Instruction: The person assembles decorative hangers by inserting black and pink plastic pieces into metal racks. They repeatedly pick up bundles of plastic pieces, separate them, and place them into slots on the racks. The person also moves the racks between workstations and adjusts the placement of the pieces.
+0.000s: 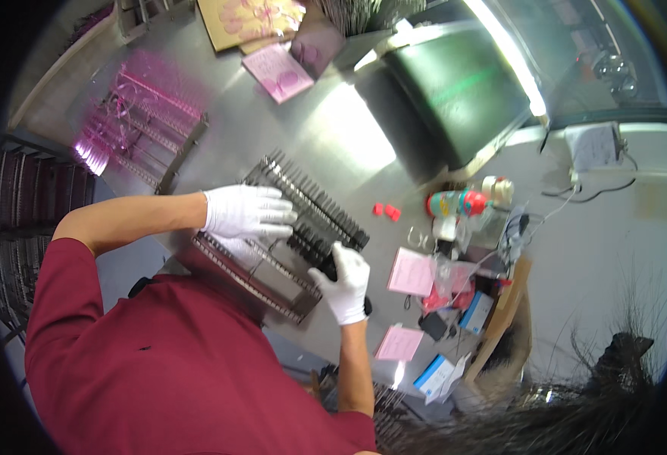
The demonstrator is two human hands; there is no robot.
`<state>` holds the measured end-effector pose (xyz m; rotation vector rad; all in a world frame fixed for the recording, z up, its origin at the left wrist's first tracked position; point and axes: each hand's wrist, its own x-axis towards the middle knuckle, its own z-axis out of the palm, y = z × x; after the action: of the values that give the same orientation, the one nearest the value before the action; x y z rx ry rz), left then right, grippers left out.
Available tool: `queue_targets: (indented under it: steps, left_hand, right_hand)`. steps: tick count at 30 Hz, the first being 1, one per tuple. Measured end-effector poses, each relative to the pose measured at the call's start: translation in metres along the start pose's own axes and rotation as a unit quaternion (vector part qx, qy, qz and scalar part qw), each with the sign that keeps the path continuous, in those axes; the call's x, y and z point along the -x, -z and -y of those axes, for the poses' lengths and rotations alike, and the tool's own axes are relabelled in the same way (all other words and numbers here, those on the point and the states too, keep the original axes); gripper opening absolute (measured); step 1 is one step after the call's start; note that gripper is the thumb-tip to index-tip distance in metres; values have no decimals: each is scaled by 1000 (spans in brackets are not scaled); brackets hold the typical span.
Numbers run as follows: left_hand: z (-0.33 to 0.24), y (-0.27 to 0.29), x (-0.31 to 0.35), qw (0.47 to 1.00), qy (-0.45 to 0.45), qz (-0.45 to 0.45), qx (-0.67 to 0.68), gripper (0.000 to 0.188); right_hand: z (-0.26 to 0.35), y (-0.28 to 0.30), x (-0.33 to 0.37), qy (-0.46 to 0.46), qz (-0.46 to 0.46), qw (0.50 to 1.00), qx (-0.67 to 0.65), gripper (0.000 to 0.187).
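Observation:
A black rack (326, 220) with rows of comb-like teeth lies tilted on the metal table (273, 129), and dark strips sit between its teeth. My left hand (246, 212), in a white glove, lies flat across the rack's middle with the fingers stretched out. The white-gloved fingers of my right hand (345, 280) are closed around a dark bundle (326, 265) at the rack's near right edge. A metal-framed tray (261, 277) sits under the rack, close to my red shirt.
A second rack (140, 129) lit pink stands at the far left. Pink cards (277, 72) lie at the back. Two small red pieces (386, 211), a colourful bottle (458, 202), pink papers (411, 271), boxes and cables crowd the right. A dark machine cover (462, 91) sits behind.

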<state>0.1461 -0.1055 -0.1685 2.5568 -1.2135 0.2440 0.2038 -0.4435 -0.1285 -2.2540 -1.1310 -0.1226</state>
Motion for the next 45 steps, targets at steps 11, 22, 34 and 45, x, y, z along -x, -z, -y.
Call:
queue_targets:
  steps: [11,22,34,45]
  left_hand:
    - [142,105,-67,846,441,-293,60,45]
    - [266,152,-119,700,603,-380,38,25]
    - [81,176,2,736,295,-530,300,17]
    - [85,72,60,406,581,-468,527,26]
  right_hand:
    - [-8,-18,19,2,101,986,133,90]
    - [135,-65,68,-195,72,978,8,40]
    - [145,-7,87,-266,103,943,172,46]
    - [88,41,113,-214,195,931,224,47]
